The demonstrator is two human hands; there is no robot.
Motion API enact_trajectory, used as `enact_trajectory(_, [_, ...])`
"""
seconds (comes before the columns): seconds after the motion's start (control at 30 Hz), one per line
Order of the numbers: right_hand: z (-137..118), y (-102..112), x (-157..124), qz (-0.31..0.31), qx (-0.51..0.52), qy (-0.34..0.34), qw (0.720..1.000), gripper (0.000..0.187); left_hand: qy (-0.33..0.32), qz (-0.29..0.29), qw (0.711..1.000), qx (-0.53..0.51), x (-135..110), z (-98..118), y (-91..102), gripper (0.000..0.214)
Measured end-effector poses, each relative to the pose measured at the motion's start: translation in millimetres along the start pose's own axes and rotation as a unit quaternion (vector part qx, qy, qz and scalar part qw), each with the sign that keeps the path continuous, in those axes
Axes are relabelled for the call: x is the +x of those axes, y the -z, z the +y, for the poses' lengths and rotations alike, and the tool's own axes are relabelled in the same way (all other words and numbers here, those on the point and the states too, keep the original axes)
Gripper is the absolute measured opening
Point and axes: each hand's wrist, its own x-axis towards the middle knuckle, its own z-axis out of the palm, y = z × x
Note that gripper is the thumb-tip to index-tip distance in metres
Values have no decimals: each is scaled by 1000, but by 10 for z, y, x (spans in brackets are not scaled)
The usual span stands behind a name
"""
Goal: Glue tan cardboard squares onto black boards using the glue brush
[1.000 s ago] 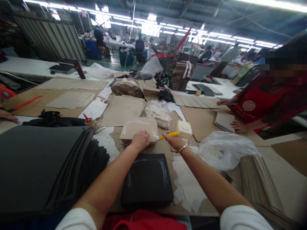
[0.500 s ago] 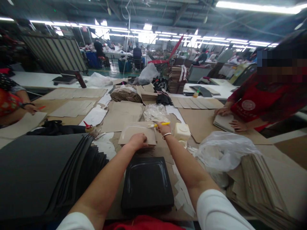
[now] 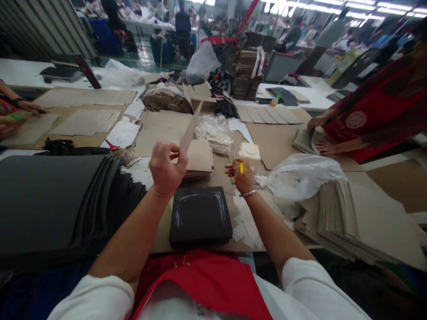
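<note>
My left hand point(image 3: 168, 166) pinches a cardboard piece point(image 3: 191, 129) by its near edge and holds it up, tilted nearly edge-on to me. Below and to its right lies a stack of cut cardboard pieces point(image 3: 200, 158). My right hand point(image 3: 245, 175) is closed round a brush with a yellow handle point(image 3: 241, 168); its bristles cannot be made out. Just beyond that hand stands a cream plastic container point(image 3: 249, 152). Nearest my body rests a black square stack point(image 3: 201, 215), with whitish glue-like streaks along its top edges.
Dark grey sheets point(image 3: 43, 200) are piled at left, beside a red-tipped bottle point(image 3: 118, 151). At right are a clear plastic bag point(image 3: 305, 175) and a cardboard pile point(image 3: 340, 213). A co-worker in a red apron point(image 3: 353, 124) handles sheets at right; another person's hand point(image 3: 31, 107) shows at left.
My left hand has lifted the top cardboard piece off the stack and brought it up and left. My right hand has drawn the brush away to the right, beside the cream container. The view has tipped down.
</note>
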Motion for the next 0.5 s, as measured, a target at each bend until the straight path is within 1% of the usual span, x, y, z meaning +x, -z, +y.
enact_trajectory(0.07, [78,-97,-130,8,-14,-9,1000,36,72,43,993,-87,-125,163,62,12])
enact_trajectory(0.1, [108,-131,-180,18,-24,-12,999,34,108,50,984,-129,-222,233,61,14])
enact_trajectory(0.17, [155,-146,-264,54,-57,-9,997,30,174,43,959,-218,-460,328,29,15])
enact_trajectory(0.23, [198,-92,-347,94,-103,7,990,27,235,14,923,-304,-710,344,7,17])
enact_trajectory(0.3, [250,7,-441,120,-143,24,982,24,293,-34,880,-373,-919,274,39,26])
enact_trajectory(0.4, [356,163,-603,110,-185,41,976,21,386,-114,815,-417,-1122,20,179,33])
enact_trajectory(0.43, [399,200,-657,95,-200,42,974,20,416,-143,801,-407,-1169,-91,232,34])
enact_trajectory(0.47, [447,225,-707,74,-216,42,973,20,438,-178,794,-382,-1211,-205,282,34])
enact_trajectory(0.5, [497,237,-751,49,-233,38,970,19,448,-221,797,-341,-1250,-318,323,36])
